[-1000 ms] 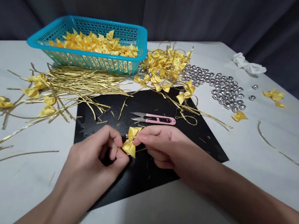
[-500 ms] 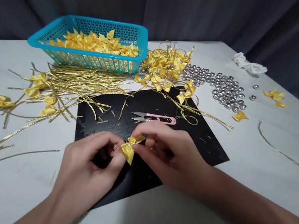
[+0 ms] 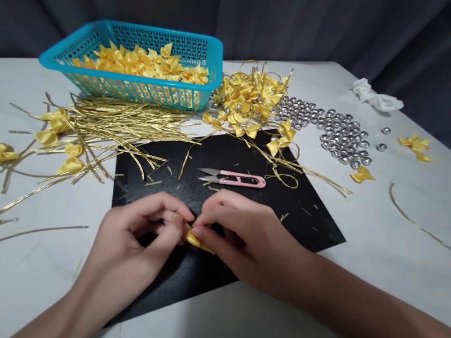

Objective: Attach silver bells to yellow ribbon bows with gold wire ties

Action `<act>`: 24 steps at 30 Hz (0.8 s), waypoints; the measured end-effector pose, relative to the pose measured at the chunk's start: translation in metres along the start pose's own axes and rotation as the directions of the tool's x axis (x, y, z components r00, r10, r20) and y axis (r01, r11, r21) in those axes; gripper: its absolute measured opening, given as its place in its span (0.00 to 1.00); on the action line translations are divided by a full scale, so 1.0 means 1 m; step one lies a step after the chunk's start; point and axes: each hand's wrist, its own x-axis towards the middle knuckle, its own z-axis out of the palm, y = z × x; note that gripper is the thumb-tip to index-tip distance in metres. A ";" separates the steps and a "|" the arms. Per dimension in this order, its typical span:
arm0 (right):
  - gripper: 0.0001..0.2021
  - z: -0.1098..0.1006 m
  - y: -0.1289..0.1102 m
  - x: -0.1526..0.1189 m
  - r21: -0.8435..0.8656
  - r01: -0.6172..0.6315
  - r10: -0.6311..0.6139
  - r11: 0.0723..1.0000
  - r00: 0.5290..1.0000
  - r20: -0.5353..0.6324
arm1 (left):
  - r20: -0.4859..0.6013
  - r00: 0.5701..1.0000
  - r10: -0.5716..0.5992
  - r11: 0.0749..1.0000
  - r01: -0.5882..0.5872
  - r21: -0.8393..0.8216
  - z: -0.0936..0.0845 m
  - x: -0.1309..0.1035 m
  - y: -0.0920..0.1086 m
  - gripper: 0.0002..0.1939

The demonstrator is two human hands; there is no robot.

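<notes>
Between my fingertips, over the black mat [image 3: 188, 294], is a small yellow ribbon bow [image 3: 196, 240], mostly hidden by my fingers. My right hand [image 3: 252, 239] is closed, pinching the bow from the right. My left hand [image 3: 138, 235] is closed at the bow's left side, with a bit of gold cord [image 3: 177, 217] showing at its fingertips. Just beyond the hands, pink-handled thread snips [image 3: 241, 179] lie on the mat with their blades pointing left.
A blue basket [image 3: 137, 79] of yellow bows stands at the back left. Gold cords [image 3: 125, 124] lie before it. Finished-looking bows with cord loops [image 3: 254, 96] are heaped beside silver beads [image 3: 344, 136]. A crumpled white tissue [image 3: 376, 97] lies at the far right.
The bow has been turned and is now more covered by my fingers; the silver bead seen on it earlier is hidden. My hands have drawn closer together, and the snips are more exposed.
</notes>
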 end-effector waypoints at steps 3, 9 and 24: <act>0.05 -0.001 0.001 0.001 0.021 0.015 -0.014 1.000 0.999 -0.034 | -0.022 0.998 -0.054 0.994 0.052 -0.098 0.000 0.003 0.003 0.06; 0.10 -0.003 0.002 -0.001 -0.141 0.054 -0.059 0.989 0.998 -0.035 | 0.029 0.995 -0.095 0.982 0.098 -0.164 0.000 0.003 0.006 0.05; 0.05 -0.014 0.001 0.005 -0.001 0.001 -0.001 1.000 0.956 -0.293 | 0.031 0.964 -0.265 0.917 0.262 -0.301 0.004 -0.001 0.010 0.08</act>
